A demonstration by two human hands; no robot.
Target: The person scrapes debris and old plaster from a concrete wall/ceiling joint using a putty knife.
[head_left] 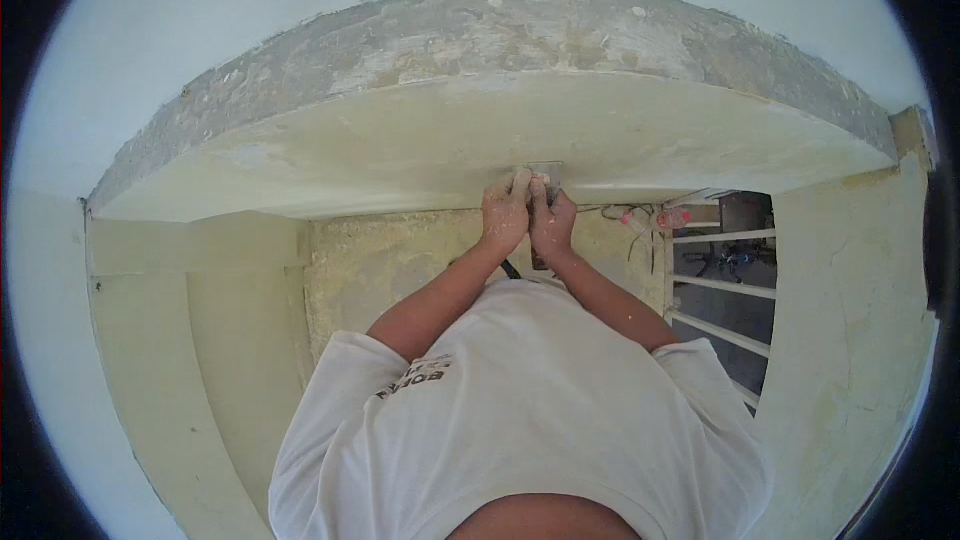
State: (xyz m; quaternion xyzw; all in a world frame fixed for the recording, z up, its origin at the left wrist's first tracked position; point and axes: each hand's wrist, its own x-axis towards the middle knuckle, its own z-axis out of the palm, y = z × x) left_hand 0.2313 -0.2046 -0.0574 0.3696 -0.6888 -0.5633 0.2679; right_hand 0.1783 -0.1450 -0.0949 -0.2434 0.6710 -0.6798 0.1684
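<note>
Both of my hands are close together before my chest, dusted with pale plaster, near the lower edge of a cream wall face [420, 135]. My right hand [553, 221] grips a flat metal-bladed tool [553, 171], like a scraper or putty knife; its blade lies near the wall face. My left hand [507, 211] is beside it, fingers bent towards the tool; whether it holds anything is hidden. A brown handle-like end [538, 261] shows below the right hand. Above the cream face runs a rough grey band [525, 22] with white smears.
White metal bars [724, 285] cross an opening at the right, with dark clutter behind. Clear plastic bottles with red parts [673, 220] and a thin dark cable [651, 244] lie near it. Cream walls [847, 300] stand at both sides, and a worn yellowish surface [375, 255] is below.
</note>
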